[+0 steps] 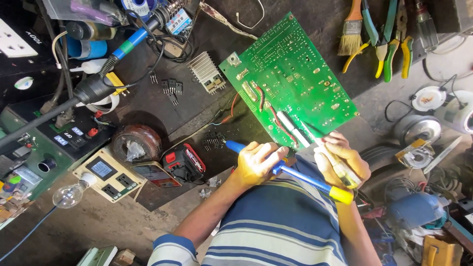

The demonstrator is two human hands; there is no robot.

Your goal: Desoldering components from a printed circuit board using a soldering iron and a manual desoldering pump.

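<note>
While the left hand is clamped around a blue soldering tool with a yellow end, the right hand grips a pale, slim tool at the lower edge of the green circuit board. Board position: tilted, solder side up, above the dark counter (its lower corner rests by both hands). A finned heat sink lies just left of it; pliers hang upper right.
</note>
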